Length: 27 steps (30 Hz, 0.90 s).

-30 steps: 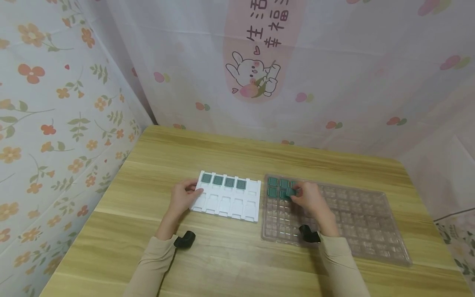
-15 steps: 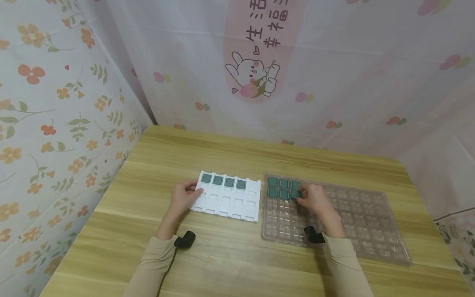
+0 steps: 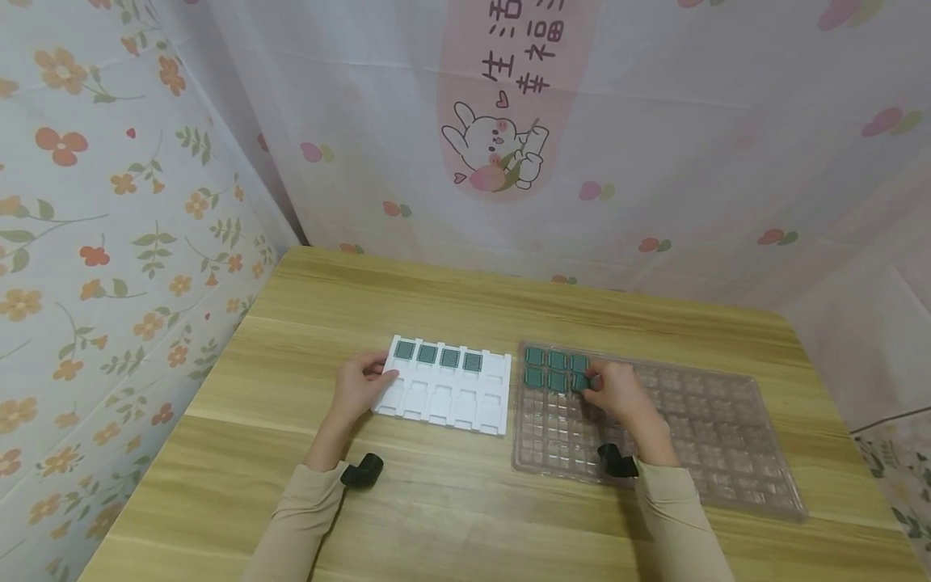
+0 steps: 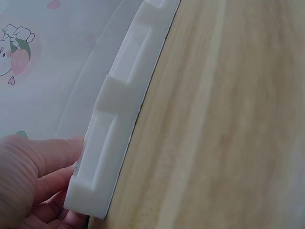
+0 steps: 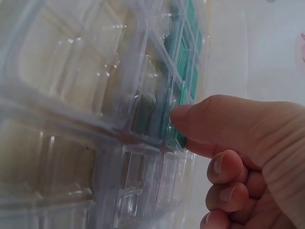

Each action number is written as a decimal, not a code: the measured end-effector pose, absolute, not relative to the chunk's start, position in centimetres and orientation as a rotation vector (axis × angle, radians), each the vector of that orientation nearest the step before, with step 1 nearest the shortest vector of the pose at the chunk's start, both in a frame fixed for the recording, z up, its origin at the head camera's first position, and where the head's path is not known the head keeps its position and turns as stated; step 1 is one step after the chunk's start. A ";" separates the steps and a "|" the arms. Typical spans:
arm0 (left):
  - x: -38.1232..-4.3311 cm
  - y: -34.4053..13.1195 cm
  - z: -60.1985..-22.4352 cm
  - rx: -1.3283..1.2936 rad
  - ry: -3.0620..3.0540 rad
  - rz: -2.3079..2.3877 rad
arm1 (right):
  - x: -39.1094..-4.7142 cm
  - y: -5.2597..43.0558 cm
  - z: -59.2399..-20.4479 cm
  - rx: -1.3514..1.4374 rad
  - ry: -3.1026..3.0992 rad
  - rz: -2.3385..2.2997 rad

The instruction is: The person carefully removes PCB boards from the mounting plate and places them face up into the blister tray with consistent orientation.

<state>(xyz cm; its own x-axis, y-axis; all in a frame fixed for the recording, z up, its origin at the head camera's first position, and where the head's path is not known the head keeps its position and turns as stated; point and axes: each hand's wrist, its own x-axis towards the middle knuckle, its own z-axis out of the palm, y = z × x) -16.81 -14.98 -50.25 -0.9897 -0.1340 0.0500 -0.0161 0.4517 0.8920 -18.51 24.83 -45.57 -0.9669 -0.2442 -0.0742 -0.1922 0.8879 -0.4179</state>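
Right hand (image 3: 620,391) pinches a thin, square green chip (image 3: 579,381).

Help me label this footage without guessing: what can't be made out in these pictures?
Head view: one side of the held green square, covered by the right hand.
Head view: some compartments of the clear tray, behind that hand.
Head view: any lettering on the other green squares, too small.
Left wrist view: the far end of the white tray, cut off by the top edge.
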 end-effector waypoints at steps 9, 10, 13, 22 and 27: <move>-16.9 -15.1 -50.5 0.108 -2.556 -1.593 | -18.6 25.0 -45.6 -0.341 2.905 -0.643; -16.9 -15.0 -50.5 0.107 -2.557 -1.593 | -18.6 25.0 -45.6 -0.336 2.903 -0.642; -16.9 -15.0 -50.5 0.117 -2.558 -1.596 | -18.5 25.0 -45.6 -0.342 2.903 -0.639; -16.9 -15.0 -50.5 0.102 -2.543 -1.585 | -18.5 24.9 -45.6 -0.361 2.923 -0.635; -16.9 -15.1 -50.6 0.095 -2.536 -1.594 | -18.6 24.6 -45.5 -0.395 2.944 -0.632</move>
